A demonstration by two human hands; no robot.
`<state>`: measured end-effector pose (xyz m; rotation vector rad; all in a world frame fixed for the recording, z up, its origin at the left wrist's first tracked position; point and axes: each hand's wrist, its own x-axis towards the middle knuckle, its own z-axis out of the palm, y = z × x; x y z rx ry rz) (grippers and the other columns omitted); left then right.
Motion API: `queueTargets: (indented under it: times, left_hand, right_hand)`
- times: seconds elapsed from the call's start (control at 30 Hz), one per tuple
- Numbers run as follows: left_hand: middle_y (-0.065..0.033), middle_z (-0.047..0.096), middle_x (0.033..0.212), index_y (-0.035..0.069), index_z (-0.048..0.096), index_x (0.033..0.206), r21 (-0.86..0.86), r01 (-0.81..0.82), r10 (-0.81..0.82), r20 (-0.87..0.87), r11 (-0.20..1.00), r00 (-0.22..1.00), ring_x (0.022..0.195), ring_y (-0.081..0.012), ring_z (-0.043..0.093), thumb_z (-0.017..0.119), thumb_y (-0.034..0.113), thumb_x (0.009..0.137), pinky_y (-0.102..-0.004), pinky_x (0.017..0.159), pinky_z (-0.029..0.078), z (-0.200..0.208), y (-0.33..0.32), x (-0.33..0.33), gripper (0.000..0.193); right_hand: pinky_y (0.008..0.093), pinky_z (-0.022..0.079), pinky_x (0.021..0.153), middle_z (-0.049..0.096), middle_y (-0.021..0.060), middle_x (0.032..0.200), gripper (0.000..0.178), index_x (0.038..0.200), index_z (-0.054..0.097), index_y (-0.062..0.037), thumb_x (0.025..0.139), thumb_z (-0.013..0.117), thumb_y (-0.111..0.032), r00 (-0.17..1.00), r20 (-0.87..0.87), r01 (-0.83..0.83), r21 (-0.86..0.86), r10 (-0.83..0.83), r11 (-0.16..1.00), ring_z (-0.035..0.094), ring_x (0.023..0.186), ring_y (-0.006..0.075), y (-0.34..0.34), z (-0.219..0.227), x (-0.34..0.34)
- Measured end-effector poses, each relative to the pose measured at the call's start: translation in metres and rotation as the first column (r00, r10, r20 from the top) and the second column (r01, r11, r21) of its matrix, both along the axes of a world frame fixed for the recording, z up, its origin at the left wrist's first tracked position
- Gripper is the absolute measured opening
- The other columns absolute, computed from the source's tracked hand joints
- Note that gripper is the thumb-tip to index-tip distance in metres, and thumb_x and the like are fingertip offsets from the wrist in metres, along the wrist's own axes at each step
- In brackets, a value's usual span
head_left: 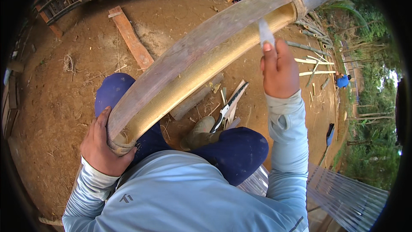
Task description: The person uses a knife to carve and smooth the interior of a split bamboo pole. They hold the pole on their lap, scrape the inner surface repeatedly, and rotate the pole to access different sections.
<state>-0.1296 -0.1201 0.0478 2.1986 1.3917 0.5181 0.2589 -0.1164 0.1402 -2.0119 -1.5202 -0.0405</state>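
Note:
A thick bamboo tube lies aslant over my lap, its near end by my left knee and its far end at the upper right. A long opening is cut along its side, baring the pale yellow inner wall. My left hand is wrapped round the near end. In my right hand is a knife, slightly blurred; its handle is hidden in my fist. The blade points up, with its tip at the opening's edge near the far end. Whether it touches the bamboo I cannot tell.
On the dirt floor by my boot lie a handsaw and a short log. A reddish plank is beyond the tube. Bamboo poles lie at right, near a distant person in blue. Clear corrugated sheeting stands beside my right arm.

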Motion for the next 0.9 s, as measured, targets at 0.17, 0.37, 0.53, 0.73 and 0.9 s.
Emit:
queueTargets:
  times: [0.17, 0.37, 0.53, 0.73, 0.9]
  left_hand:
    - [-0.0244, 0.06, 0.135, -0.001, 0.044, 0.145, 0.002, 0.009, -0.009, 0.006, 1.0, 1.0, 0.12, -0.0433, 0.062, 0.09, 0.012, 0.053, -0.0454, 0.102, 0.051, -0.001, 0.002, 0.0, 0.104]
    - [-0.024, 0.062, 0.128, 0.0, 0.046, 0.144, 0.07, 0.009, -0.01, 0.012, 0.998, 1.0, 0.109, -0.0434, 0.066, 0.09, 0.014, 0.054, -0.0454, 0.093, 0.055, -0.005, 0.004, -0.002, 0.101]
    - [-0.023, 0.062, 0.129, 0.0, 0.045, 0.144, 0.096, 0.031, -0.029, -0.029, 0.995, 0.999, 0.109, -0.0432, 0.066, 0.089, 0.015, 0.053, -0.0458, 0.093, 0.055, -0.007, 0.005, -0.007, 0.102]
    - [-0.0223, 0.062, 0.13, -0.001, 0.045, 0.143, 0.124, 0.038, -0.035, -0.025, 0.992, 0.999, 0.11, -0.0431, 0.066, 0.089, 0.016, 0.053, -0.0459, 0.094, 0.055, -0.011, 0.007, -0.013, 0.102]
    - [-0.0225, 0.062, 0.131, -0.001, 0.045, 0.143, 0.139, 0.048, -0.046, -0.019, 0.989, 0.999, 0.111, -0.0428, 0.066, 0.089, 0.016, 0.054, -0.0457, 0.095, 0.055, -0.012, 0.008, -0.011, 0.101]
  right_hand:
    - [0.0473, 0.041, 0.058, 0.054, 0.0229, 0.072, 0.028, 0.088, 0.05, -0.0025, 0.105, 0.055, -0.024, 1.0, 0.007, 0.011, -0.024, -0.01, 1.0, 0.053, 0.064, 0.0448, 0.002, -0.006, -0.001]
    - [0.0468, 0.041, 0.057, 0.054, 0.023, 0.072, 0.028, 0.088, 0.05, -0.0018, 0.105, 0.055, -0.023, 0.998, -0.059, -0.016, -0.076, 0.012, 0.997, 0.051, 0.063, 0.0441, 0.001, -0.018, -0.01]
    - [0.0436, 0.041, 0.056, 0.052, 0.0209, 0.07, 0.029, 0.087, 0.049, -0.0015, 0.106, 0.055, -0.023, 0.988, -0.154, -0.041, -0.11, 0.023, 0.993, 0.047, 0.058, 0.038, 0.002, -0.027, -0.012]
    - [0.0239, 0.035, 0.044, 0.049, -0.0013, 0.061, 0.028, 0.088, 0.048, -0.008, 0.109, 0.05, -0.026, 0.935, -0.349, -0.1, -0.099, 0.059, 0.99, 0.044, 0.049, 0.0066, -0.002, -0.027, -0.025]
    - [0.0283, 0.039, 0.049, 0.051, 0.0023, 0.061, 0.028, 0.09, 0.049, -0.0062, 0.109, 0.051, -0.027, 0.986, -0.102, -0.146, -0.17, 0.13, 0.975, 0.049, 0.052, 0.011, -0.013, -0.033, -0.031]
